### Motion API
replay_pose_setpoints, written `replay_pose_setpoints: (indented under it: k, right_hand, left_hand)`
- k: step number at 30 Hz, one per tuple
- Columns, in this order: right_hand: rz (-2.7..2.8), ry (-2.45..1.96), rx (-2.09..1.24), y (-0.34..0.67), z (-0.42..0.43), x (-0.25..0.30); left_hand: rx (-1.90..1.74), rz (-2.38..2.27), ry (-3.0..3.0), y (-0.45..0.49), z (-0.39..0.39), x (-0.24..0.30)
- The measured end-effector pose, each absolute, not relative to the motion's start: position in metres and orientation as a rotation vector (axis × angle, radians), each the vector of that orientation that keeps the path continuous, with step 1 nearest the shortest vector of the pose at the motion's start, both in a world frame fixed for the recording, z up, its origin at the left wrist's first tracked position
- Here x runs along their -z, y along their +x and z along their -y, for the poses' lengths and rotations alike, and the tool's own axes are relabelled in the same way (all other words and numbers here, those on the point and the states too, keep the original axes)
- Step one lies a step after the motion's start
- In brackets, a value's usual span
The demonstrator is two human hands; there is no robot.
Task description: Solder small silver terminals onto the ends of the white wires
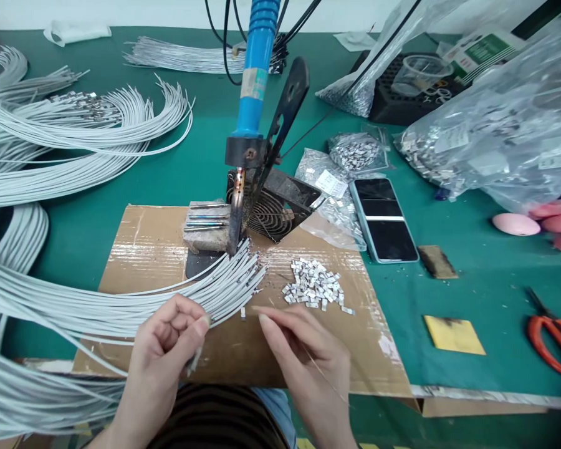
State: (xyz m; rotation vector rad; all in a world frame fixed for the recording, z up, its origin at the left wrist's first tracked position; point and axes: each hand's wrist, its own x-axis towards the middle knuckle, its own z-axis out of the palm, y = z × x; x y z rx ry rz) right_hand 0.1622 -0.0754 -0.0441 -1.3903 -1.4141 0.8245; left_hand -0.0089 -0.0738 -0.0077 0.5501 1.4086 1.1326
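Observation:
My left hand (172, 343) is closed in front of the bundle of white cables (168, 299), thumb and forefinger pinched together. A short grey-white length, apparently cable, shows below the thumb; its tip is mostly hidden. My right hand (308, 355) pinches a thin solder wire (325, 374), which trails back across the palm. Beyond both hands, a blue-handled soldering iron (257, 81) hangs tip down in a black bracket (285, 106), its tip over the cable ends. Small metal terminals (313, 284) lie heaped on the cardboard (355, 349), with one loose terminal (243, 312) between my hands.
More cable bundles (88, 131) cover the left side. Behind the cardboard stand a fan (280, 206) and bagged terminals (355, 153). At right lie a phone (386, 219), a yellow sponge (453, 335), a brown pad (437, 262) and red-handled scissors (554, 343).

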Motion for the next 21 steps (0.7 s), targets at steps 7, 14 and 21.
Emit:
replay_pose_setpoints:
  k: [7, 14, 21]
  right_hand:
    - [1.717, -1.399, -0.707, 0.170, 0.063, 0.064]
    - [1.698, -1.478, -0.743, 0.167, 0.071, 0.065]
    - [1.428, -1.603, -0.865, 0.172, 0.075, 0.050]
  left_hand:
    - [-1.136, -1.419, 0.560, -0.009, 0.070, 0.007]
    - [-1.114, -1.477, 0.702, -0.002, 0.068, 0.003]
    - [-1.058, -1.554, 0.732, 0.004, 0.064, -0.004]
